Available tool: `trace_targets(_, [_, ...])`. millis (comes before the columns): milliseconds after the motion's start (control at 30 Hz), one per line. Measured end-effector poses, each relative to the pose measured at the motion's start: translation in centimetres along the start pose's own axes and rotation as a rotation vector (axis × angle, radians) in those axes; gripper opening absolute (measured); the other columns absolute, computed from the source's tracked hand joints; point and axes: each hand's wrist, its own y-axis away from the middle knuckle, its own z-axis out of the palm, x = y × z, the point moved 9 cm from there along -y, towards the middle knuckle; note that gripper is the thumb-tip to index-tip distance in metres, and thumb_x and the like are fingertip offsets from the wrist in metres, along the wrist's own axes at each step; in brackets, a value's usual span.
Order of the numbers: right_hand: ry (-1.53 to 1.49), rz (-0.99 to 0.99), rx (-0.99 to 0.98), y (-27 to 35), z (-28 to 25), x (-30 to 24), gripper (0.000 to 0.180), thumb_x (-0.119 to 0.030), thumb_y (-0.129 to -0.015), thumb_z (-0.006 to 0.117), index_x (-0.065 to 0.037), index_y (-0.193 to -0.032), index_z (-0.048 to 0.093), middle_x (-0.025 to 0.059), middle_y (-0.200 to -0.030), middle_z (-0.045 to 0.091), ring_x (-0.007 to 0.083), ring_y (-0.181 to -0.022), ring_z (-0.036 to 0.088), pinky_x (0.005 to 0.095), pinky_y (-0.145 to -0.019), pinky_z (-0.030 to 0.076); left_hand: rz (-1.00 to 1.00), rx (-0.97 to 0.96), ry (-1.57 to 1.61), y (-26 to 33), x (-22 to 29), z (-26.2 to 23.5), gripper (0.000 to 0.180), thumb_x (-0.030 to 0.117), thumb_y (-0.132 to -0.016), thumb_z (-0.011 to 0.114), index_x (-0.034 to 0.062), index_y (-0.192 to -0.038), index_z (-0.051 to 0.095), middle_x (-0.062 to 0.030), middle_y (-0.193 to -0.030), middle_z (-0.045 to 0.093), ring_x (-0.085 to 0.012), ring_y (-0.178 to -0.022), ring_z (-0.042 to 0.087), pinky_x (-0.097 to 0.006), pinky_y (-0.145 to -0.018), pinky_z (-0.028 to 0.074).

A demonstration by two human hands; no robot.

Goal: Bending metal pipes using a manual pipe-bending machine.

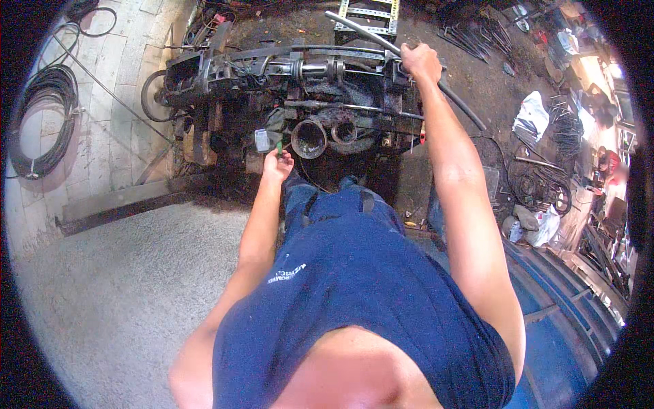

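Note:
My right hand (421,63) is wrapped round a long grey metal bar (364,31). The bar slants from the far middle down to the right, across the right end of a dark, greasy machine (272,68) with shafts and rollers. At the near side of that machine, my left hand (278,165) has its fingers closed at a small green piece (278,147), whose kind I cannot make out. Just above it sits a grey box (261,140) with a pale label. To its right are a round, cup-like metal opening (310,138) and a smaller round one (343,131).
A coil of black hose (42,123) lies on pale paving at the left. Pale granular material (129,293) spreads near left. A yellow-edged perforated metal frame (368,20) stands beyond the machine. Metal rods (470,41) and white bags (531,119) lie right; blue ribbed metal (552,313) is near right.

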Motion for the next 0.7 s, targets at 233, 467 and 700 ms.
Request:
trace_targets(233, [0.021, -0.031, -0.018, 0.2, 0.1, -0.8, 0.057, -0.053, -0.081, 0.054, -0.003, -0.105, 0.069, 0.0213, -0.108, 0.067, 0.0355, -0.103, 0.065, 0.0439, -0.087, 0.051, -0.013, 0.018, 0.002, 0.0, -0.1, -0.4, 0.029, 0.029, -0.097, 0.044, 0.0067, -0.080, 0.051, -0.0045, -0.071, 0.053, -0.0190, -0.063, 0.051, -0.034, -0.060, 0.043])
trace_targets(467, [0.014, 0.010, -0.001, -0.3, 0.2, 0.1, 0.058, -0.053, -0.080, 0.055, -0.002, -0.105, 0.069, 0.0215, -0.108, 0.067, 0.0359, -0.103, 0.064, 0.0434, -0.088, 0.051, -0.009, -0.024, 0.025, -0.6, -0.2, -0.5, 0.028, 0.028, -0.098, 0.043, 0.0073, -0.081, 0.050, -0.0040, -0.070, 0.052, -0.0190, -0.062, 0.050, -0.035, -0.060, 0.043])
trace_targets(700, [0.017, -0.014, 0.000, -0.4, 0.2, 0.0, 0.058, -0.052, -0.080, 0.056, -0.002, -0.105, 0.069, 0.0224, -0.108, 0.066, 0.0367, -0.103, 0.064, 0.0439, -0.088, 0.051, -0.034, -0.004, 0.021, -1.4, -0.2, -1.1, 0.027, 0.027, -0.098, 0.043, 0.0073, -0.082, 0.050, -0.0042, -0.070, 0.051, -0.0189, -0.062, 0.050, -0.034, -0.059, 0.042])
